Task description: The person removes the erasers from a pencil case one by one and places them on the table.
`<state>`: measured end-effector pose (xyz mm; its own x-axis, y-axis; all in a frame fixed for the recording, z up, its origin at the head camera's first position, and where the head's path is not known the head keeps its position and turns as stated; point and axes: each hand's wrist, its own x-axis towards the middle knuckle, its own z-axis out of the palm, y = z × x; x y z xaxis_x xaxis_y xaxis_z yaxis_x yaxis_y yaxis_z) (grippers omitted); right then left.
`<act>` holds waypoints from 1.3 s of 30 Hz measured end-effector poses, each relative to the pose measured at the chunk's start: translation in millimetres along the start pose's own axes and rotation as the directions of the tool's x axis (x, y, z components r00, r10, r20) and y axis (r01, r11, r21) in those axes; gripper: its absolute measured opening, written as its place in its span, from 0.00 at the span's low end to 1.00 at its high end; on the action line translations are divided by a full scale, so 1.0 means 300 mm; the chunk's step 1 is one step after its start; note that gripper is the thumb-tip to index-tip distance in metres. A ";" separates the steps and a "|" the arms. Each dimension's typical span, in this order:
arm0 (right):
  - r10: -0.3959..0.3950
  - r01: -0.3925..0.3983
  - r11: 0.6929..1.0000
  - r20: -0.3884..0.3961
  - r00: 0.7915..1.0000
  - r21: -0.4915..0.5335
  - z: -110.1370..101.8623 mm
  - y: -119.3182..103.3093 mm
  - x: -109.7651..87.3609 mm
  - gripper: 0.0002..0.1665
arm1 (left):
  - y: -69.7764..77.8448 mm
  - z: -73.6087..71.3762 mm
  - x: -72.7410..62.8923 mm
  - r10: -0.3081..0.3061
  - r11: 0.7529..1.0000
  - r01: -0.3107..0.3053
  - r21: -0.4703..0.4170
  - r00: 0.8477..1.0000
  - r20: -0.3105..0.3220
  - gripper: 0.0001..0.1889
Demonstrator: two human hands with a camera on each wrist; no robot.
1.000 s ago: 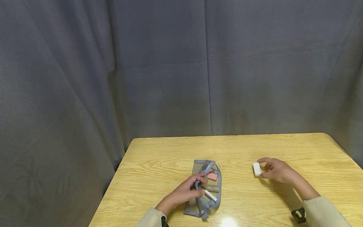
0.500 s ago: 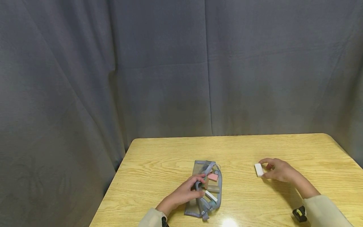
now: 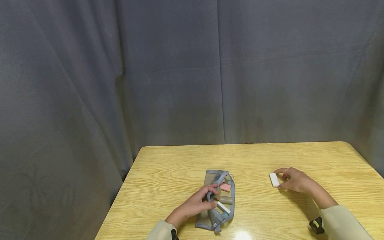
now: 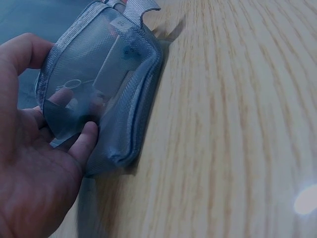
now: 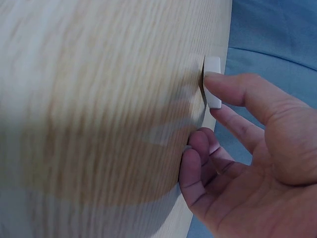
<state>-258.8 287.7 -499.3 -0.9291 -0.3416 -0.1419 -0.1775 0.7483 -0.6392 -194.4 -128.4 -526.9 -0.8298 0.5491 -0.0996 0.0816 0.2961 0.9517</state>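
A bluish-grey mesh pouch [image 3: 211, 178] stands unzipped on the table, its opening facing right. My left hand [image 3: 193, 201] holds its near side, thumb and fingers around the mesh edge [image 4: 79, 29]. Inside show a pink eraser [image 3: 225, 187], a narrow white block [image 3: 223, 207], a grey-brown piece [image 3: 225, 199] and a brown one [image 3: 218, 193] partly behind the fingers. Off to the right, my right hand [image 3: 295, 180] pinches a white eraser [image 3: 274, 180] by its ends between thumb and fingers. In the right wrist view that eraser [image 5: 212, 64] is at the table surface.
The wood-grain table [image 3: 168, 160] has rounded far corners. Grey curtains [image 3: 174, 100] hang behind it and along its left side. A small metal ring [image 3: 231, 177] hangs at the pouch's far end. Light glares off the table near its front edge.
The right hand and white eraser have shifted slightly right and toward me, then stayed nearly still. My left hand keeps its hold on the pouch.
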 end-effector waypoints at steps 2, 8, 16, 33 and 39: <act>-0.011 0.011 1.000 0.001 1.000 -0.001 0.000 0.003 0.000 0.37 | -0.002 0.000 -0.001 -0.003 1.000 0.003 -0.003 1.000 -0.002 0.18; -0.006 0.006 1.000 0.025 1.000 0.018 -0.001 0.013 0.002 0.38 | -0.006 0.002 -0.002 -0.006 1.000 0.006 -0.005 1.000 -0.001 0.19; -0.028 0.027 1.000 0.031 0.999 0.013 -0.010 0.008 -0.002 0.39 | -0.004 0.002 -0.001 -0.004 1.000 0.004 -0.003 1.000 0.000 0.19; 0.001 -0.001 1.000 -0.014 1.000 0.007 -0.015 -0.104 -0.034 0.40 | 0.002 0.000 -0.005 -0.004 1.000 0.004 -0.014 1.000 0.009 0.19; -0.038 0.038 0.999 -0.010 0.999 0.032 0.005 -0.147 -0.041 0.40 | -0.001 -0.002 -0.005 -0.001 1.000 0.001 -0.008 1.000 0.007 0.18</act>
<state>-239.1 258.2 -470.5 -0.9251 -0.3636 -0.1099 -0.2022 0.7163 -0.6679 -193.4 -129.9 -527.0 -0.8263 0.5538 -0.1028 0.0759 0.2904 0.9539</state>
